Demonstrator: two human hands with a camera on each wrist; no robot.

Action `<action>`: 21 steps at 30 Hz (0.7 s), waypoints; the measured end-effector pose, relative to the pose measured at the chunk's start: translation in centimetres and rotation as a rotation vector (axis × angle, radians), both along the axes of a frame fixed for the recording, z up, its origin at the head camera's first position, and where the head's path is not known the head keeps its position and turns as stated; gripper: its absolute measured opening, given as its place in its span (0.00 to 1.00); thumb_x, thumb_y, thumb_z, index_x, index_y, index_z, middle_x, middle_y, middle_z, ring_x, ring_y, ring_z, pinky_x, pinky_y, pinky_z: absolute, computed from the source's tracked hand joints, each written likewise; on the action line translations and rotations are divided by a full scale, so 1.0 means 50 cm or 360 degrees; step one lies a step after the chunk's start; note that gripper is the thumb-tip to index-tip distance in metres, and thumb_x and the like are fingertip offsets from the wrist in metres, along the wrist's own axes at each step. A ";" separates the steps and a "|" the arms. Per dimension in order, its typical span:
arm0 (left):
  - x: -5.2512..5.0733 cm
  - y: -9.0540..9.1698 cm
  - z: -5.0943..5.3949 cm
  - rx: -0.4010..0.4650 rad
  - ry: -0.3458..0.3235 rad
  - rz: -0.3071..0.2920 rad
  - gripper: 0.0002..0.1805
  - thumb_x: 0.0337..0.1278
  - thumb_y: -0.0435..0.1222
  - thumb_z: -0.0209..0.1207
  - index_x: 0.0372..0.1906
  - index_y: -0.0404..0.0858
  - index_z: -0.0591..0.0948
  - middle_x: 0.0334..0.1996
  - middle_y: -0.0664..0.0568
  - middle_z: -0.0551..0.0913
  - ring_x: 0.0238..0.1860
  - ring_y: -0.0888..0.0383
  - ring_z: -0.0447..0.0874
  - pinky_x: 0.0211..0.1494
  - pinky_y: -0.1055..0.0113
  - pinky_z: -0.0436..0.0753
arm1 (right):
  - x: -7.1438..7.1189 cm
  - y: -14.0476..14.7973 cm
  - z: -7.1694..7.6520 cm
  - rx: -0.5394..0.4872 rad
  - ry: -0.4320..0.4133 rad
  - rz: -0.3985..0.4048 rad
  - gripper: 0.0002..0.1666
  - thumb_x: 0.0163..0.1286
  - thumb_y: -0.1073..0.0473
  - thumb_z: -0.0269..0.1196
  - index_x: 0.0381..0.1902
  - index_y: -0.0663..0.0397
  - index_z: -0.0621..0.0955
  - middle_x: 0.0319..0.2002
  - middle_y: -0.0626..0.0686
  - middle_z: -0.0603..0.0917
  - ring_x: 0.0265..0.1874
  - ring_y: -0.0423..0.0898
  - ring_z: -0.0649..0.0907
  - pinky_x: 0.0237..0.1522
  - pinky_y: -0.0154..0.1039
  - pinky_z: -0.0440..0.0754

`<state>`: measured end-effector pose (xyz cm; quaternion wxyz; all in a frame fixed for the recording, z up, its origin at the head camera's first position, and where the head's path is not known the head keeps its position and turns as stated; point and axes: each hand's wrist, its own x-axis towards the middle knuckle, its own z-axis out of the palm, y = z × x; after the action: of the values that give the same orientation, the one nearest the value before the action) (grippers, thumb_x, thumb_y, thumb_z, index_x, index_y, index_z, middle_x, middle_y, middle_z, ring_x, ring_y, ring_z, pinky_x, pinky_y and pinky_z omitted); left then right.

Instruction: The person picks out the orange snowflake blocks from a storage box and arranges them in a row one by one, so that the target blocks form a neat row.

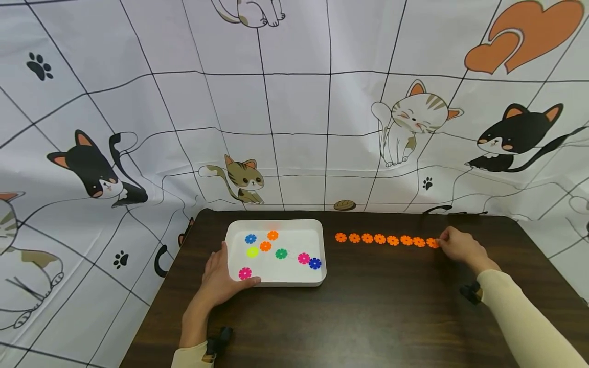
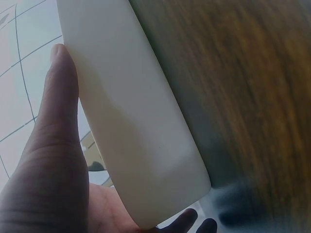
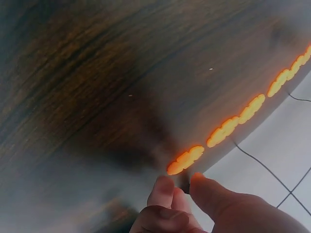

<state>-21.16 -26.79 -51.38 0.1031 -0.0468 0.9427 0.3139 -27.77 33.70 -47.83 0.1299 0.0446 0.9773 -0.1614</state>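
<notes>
Dark surface [image 1: 377, 312]: tray [image 1: 280, 278] clamped in left fingers [image 1: 223, 253]; orange discs [image 1: 392, 240] aligned leftward from right fingers [image 3: 163, 189], whose grip cannot be told.

On the table [image 1: 368, 312], the tray [image 1: 285, 275] lies left of the disc row [image 1: 380, 238].

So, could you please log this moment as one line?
left hand: touching white tray, near-left corner | right hand: at right end of orange disc row, grip unclear | tray contents: multicoloured discs
</notes>
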 end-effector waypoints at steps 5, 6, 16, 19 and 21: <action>0.001 -0.004 0.001 0.0020 0.0020 0.0008 0.82 0.35 0.70 0.71 0.82 0.38 0.30 0.82 0.35 0.40 0.82 0.31 0.32 0.77 0.23 0.43 | 0.002 -0.008 0.011 0.0003 0.0031 0.0047 0.22 0.78 0.50 0.52 0.55 0.65 0.73 0.46 0.71 0.83 0.38 0.62 0.83 0.35 0.56 0.79; 0.001 -0.004 0.000 0.0025 0.0024 0.0012 0.82 0.35 0.70 0.71 0.82 0.38 0.30 0.83 0.35 0.40 0.82 0.31 0.32 0.77 0.23 0.43 | 0.001 -0.009 0.012 0.0007 0.0035 0.0055 0.22 0.77 0.50 0.52 0.55 0.65 0.73 0.46 0.70 0.83 0.38 0.62 0.83 0.35 0.57 0.79; -0.001 -0.002 -0.005 0.0048 0.0035 0.0024 0.82 0.34 0.71 0.71 0.82 0.38 0.31 0.83 0.36 0.41 0.81 0.31 0.32 0.77 0.22 0.45 | 0.011 -0.030 0.026 -0.0024 0.0152 0.0169 0.21 0.77 0.50 0.56 0.54 0.63 0.76 0.43 0.65 0.86 0.34 0.54 0.84 0.30 0.48 0.79; -0.001 -0.001 -0.007 0.0052 0.0037 0.0027 0.82 0.34 0.71 0.71 0.82 0.39 0.31 0.83 0.36 0.41 0.81 0.31 0.32 0.77 0.22 0.45 | 0.015 -0.048 0.026 -0.0054 0.0217 0.0231 0.20 0.76 0.51 0.57 0.53 0.62 0.76 0.36 0.59 0.86 0.29 0.48 0.82 0.26 0.42 0.75; -0.002 -0.001 -0.009 0.0055 0.0037 0.0032 0.83 0.33 0.71 0.71 0.82 0.39 0.31 0.83 0.36 0.41 0.81 0.31 0.32 0.77 0.22 0.45 | 0.018 -0.063 0.028 -0.0073 0.0259 0.0268 0.18 0.76 0.52 0.58 0.52 0.62 0.77 0.33 0.55 0.85 0.26 0.45 0.79 0.25 0.39 0.72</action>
<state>-21.24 -26.83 -51.82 0.0897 -0.0508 0.9377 0.3318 -26.88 30.55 -46.41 0.0640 -0.0539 0.9809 -0.1754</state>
